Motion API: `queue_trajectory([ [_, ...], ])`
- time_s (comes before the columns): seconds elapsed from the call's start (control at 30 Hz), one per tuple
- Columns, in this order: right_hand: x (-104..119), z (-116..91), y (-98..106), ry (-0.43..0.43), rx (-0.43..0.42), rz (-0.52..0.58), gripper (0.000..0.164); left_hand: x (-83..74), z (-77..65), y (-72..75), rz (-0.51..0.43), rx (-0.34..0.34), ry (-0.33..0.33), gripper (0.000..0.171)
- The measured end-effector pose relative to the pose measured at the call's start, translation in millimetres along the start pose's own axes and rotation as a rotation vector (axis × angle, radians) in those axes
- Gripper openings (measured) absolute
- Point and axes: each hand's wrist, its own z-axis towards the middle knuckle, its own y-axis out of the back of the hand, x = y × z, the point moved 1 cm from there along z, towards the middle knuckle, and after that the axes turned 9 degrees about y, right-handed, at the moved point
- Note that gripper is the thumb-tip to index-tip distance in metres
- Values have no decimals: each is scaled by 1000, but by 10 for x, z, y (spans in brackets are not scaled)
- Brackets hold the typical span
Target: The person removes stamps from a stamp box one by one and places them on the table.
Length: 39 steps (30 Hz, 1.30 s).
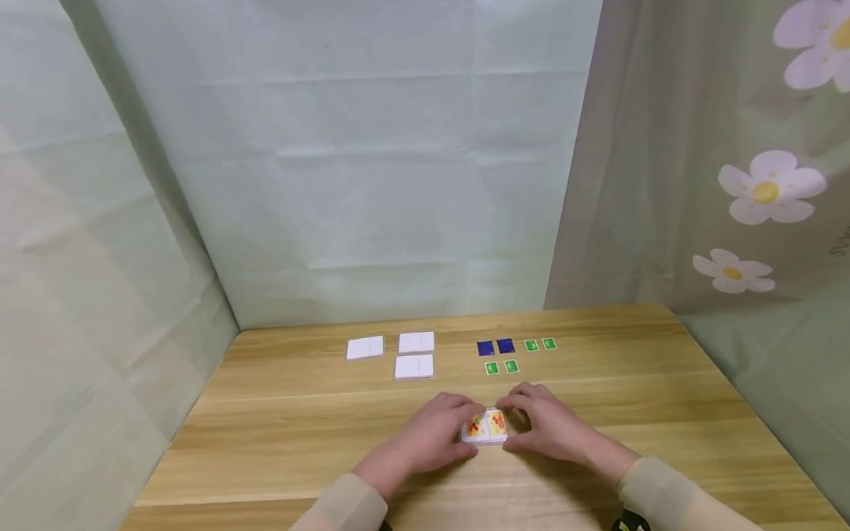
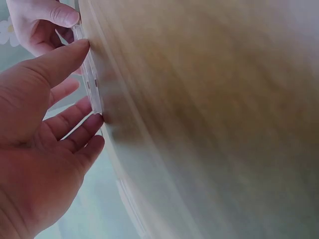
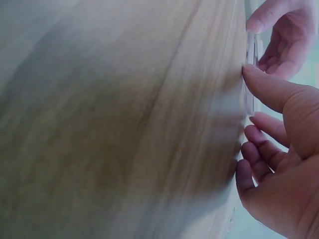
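Note:
A small flat clear case point(image 1: 497, 427) with two red-and-yellow picture squares lies on the table in front of me. My left hand point(image 1: 436, 433) grips its left side, the thumb at the near corner and the fingers over the far left part. On the other side my right hand point(image 1: 548, 424) holds the right edge, with the thumb at the near corner and the index finger at the far one. From the left wrist, the case's transparent edge point(image 2: 93, 89) shows between thumb and fingertips, close against the tabletop.
Farther back on the wooden table point(image 1: 298, 442) lie three white two-panel cases, one point(image 1: 365, 347) to the left and two point(image 1: 417, 342) stacked in a column. To their right are two dark blue squares point(image 1: 486, 348) and several green squares point(image 1: 511, 366). Pale cloth walls point(image 1: 394, 181) surround the table.

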Motion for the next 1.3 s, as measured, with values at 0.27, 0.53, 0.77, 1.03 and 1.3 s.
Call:
queue_trajectory([
  [0.27, -3, 7, -37, 0, 9, 25, 54, 5, -7, -20, -28, -18, 15, 57],
  [0.53, -37, 8, -12, 6, 10, 33, 57, -9, 19, -4, -14, -33, 0, 57],
  [0.77, -43, 21, -6, -6, 19, 31, 60, -3, 45, -19, 5, -56, -15, 57],
  [1.03, -40, 7, -10, -12, 21, 36, 60, 1, 60, -40, 13, -53, -16, 57],
  [1.3, -50, 14, -31, -25, 22, 30, 57, -16, 68, -42, 25, -47, -26, 56],
])
